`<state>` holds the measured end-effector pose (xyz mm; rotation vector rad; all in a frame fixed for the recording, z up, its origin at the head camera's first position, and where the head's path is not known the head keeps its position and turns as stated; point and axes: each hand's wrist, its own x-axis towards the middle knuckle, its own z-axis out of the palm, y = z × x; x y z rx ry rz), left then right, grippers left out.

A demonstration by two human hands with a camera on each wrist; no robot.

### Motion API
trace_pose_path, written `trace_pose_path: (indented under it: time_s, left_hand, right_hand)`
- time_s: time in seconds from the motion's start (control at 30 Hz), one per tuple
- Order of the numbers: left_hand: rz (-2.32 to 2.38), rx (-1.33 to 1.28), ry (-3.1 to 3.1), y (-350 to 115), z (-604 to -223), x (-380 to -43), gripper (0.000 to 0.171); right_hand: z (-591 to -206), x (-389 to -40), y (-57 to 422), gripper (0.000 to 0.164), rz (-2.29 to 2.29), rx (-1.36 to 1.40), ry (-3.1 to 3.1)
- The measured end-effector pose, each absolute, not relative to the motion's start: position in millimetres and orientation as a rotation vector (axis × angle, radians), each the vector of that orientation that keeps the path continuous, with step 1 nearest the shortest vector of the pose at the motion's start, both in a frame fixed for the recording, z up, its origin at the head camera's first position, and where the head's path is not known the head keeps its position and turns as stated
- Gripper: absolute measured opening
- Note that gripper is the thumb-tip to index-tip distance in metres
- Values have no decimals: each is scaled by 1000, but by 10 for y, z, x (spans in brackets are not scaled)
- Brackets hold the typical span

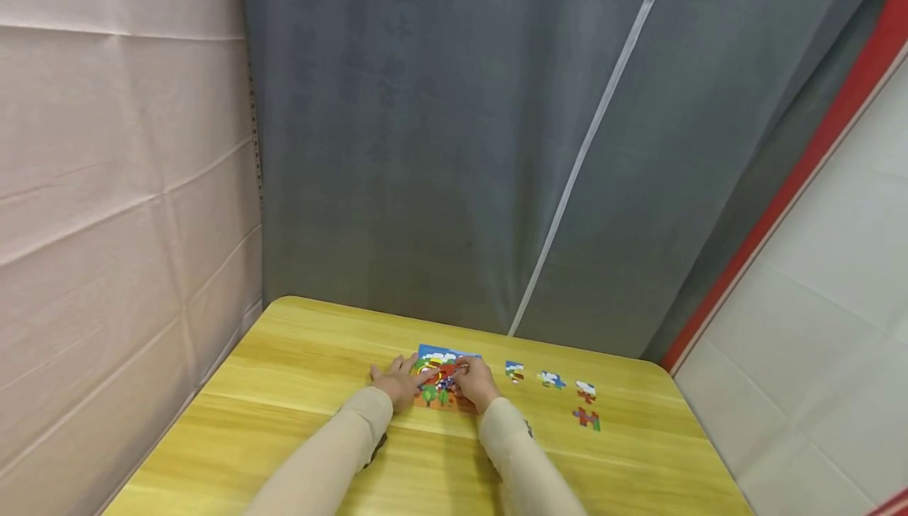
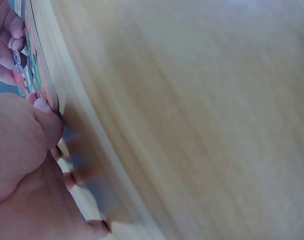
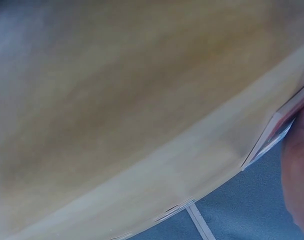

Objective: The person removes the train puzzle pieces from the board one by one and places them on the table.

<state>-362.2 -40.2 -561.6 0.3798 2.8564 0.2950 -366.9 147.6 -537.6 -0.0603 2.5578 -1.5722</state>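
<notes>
A colourful jigsaw puzzle (image 1: 429, 398) lies near the middle of the table, with blue sky along its far edge and green trees at its near side. My left hand (image 1: 399, 384) rests at the puzzle's left edge, fingers spread and the index finger reaching over the picture. Over the right part of the puzzle, my right hand (image 1: 477, 384) bends its fingers down and pinches a small puzzle piece (image 2: 18, 59), mostly covered by the fingertips. The left wrist view has both hands close together at the puzzle's edge. In the right wrist view, part of the right hand (image 3: 298, 172) overlaps the puzzle's corner.
Several loose puzzle pieces lie right of the puzzle, among them a blue and white piece (image 1: 551, 380) and a red and green piece (image 1: 587, 419). The yellow wood-grain table (image 1: 298, 374) backs onto a grey curtain (image 1: 426, 146). Pale panels stand on both sides.
</notes>
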Motion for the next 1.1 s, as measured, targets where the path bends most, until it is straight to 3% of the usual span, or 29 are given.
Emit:
trace_pose_path:
  time_s: [0.23, 0.73, 1.1]
  left_hand:
    - [297, 385, 2826, -397, -5324, -3431, 61]
    - [324, 384, 2820, -402, -5407, -3474, 74]
    - [330, 404, 2824, -422, -5352, -3449, 73]
  right_hand:
    - [-5390, -3689, 1492, 36, -1616, -79, 2534]
    - [-5387, -3683, 1594, 38, -1604, -27, 2574]
    - [-5334, -3663, 1720, 39, -1660, 0, 2522]
